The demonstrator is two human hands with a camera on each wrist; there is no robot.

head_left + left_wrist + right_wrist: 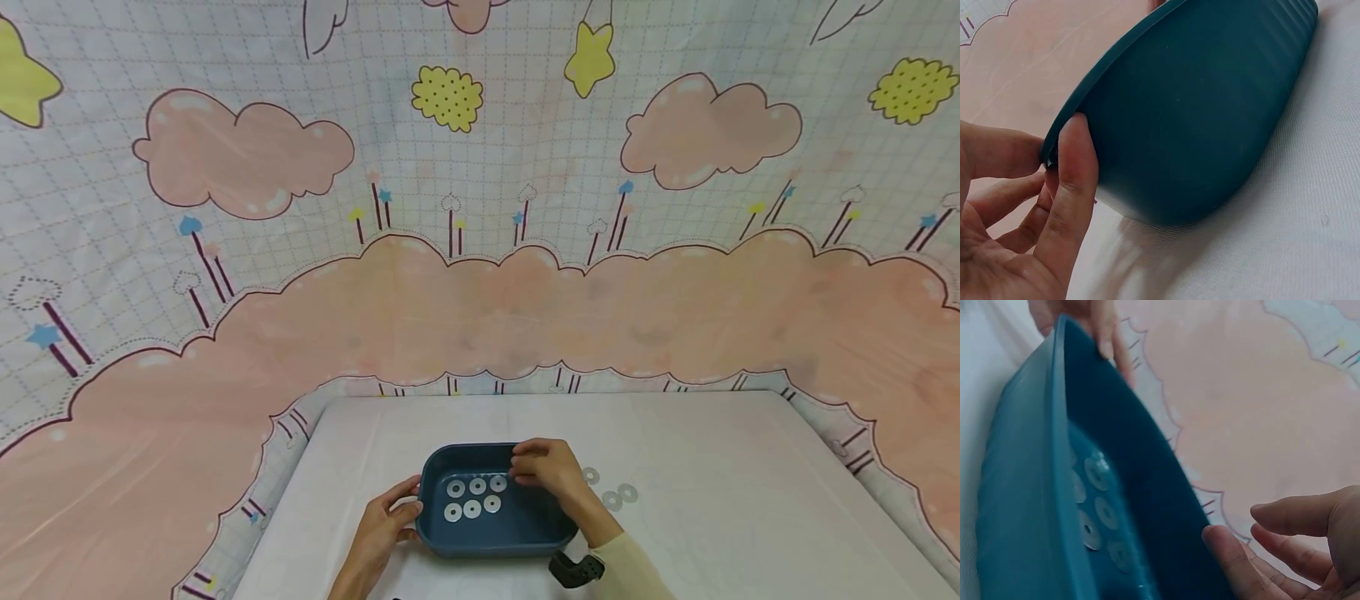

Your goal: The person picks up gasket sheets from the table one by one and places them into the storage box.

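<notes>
Tray: a dark blue rectangular tray point(517, 527) with rounded corners and raised walls sits at 6 o'clock in the head view, on a white cloth-covered table point(712, 467).
Discs inside: six pale round flat discs point(472, 503) with centre holes lie on the tray floor, toward 9 o'clock, in two rows of three.
Discs outside: three similar grey discs point(611, 507) lie on the table off the tray's 3 o'clock side; two sit close together, the third nearer 2 o'clock.
Left hand: the left hand point(384, 518) pinches the rim at 9 o'clock, with a digit flat against the outer wall.
Right hand: the right hand point(551, 468) reaches over the tray's 1 o'clock part, thumb and fingers parted; one fingertip overlaps the wall in the right wrist view, contact uncertain.
Right wrist: a black strapped device point(576, 570) sits below a cream sleeve point(630, 567), at the tray's 5 o'clock.
Backdrop: pink-clouded fabric point(480, 317) hangs toward 12 o'clock.
</notes>
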